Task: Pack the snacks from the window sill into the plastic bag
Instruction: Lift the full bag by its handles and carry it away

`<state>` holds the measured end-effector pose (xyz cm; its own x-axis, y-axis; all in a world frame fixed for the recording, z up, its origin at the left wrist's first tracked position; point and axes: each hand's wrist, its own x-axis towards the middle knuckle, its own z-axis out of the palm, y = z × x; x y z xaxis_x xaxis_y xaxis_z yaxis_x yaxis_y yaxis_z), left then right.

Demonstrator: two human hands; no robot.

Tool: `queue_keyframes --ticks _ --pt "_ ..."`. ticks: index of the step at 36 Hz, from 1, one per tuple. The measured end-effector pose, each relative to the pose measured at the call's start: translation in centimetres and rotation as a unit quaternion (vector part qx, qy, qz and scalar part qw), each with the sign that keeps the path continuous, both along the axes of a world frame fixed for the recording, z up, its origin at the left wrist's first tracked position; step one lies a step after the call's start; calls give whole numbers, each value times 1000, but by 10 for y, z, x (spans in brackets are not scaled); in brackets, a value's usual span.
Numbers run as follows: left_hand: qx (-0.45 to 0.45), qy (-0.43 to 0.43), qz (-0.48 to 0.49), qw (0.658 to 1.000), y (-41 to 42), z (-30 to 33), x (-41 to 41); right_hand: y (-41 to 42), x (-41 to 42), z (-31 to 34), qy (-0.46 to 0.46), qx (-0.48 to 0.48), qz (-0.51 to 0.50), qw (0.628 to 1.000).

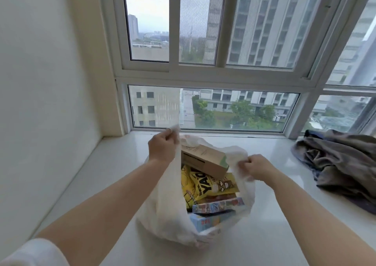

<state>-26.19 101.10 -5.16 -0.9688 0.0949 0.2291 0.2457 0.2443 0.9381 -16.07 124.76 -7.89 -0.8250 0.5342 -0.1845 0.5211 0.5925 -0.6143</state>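
Note:
A white plastic bag (162, 210) stands on the white window sill (114, 164), its mouth held wide. My left hand (162, 146) pinches the bag's left handle and lifts it. My right hand (254, 167) grips the right handle, lower down. Inside the bag lie a brown cardboard box (205, 161) on top, yellow snack packets (205, 186) under it, a colourful flat box (218, 204) and a light blue box (205, 221) at the near side.
A crumpled grey-brown cloth (341, 164) lies on the sill at the right. A cream wall (40, 82) closes the left side, and the window frame (213, 78) runs along the back.

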Motion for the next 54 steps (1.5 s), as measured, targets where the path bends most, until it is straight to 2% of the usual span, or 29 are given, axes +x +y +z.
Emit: queue_keyframes --ticks 3,5,7,9,10,13,16,20,26,32,35,37,42,44,50,54 --pt "29 -43 37 998 -10 8 -16 10 -7 25 159 -75 -113 978" --pt "43 -67 93 993 -23 16 -34 1 -17 47 225 -56 -151 961" --pt "67 -114 174 976 -41 24 -57 -29 -34 68 283 -54 -95 953" --pt "70 -173 246 951 -61 26 -77 -61 -52 81 294 -94 -34 950" --pt "61 -191 255 946 -69 24 -83 -68 -59 80 299 -109 -35 947" --pt "73 -199 207 955 -67 29 -76 -42 -66 72 329 -147 -151 920" --pt "84 -183 87 976 -45 43 -62 -11 -59 64 309 -110 -257 909" --pt "69 -146 13 987 -23 63 -52 9 -72 65 294 -75 -233 924" --pt "68 -111 -17 991 -8 62 -42 57 -74 62 276 -115 -276 913" --pt "65 -110 9 992 20 69 -31 49 -80 77 287 -208 -215 910" --pt "55 -106 59 991 29 73 -29 38 -83 90 267 -289 -157 906" --pt "52 -103 106 988 31 72 -27 31 -88 94 269 -311 -133 902" --pt "54 -95 189 976 22 62 -10 -2 -84 99 275 -243 -44 929" --pt "66 -92 229 967 10 60 -3 -19 -77 100 279 -243 -2 929" --pt "123 -62 310 941 -34 66 31 -57 -53 110 306 -289 84 903" --pt "100 -26 348 932 -59 67 66 -91 -38 109 301 -324 144 885"
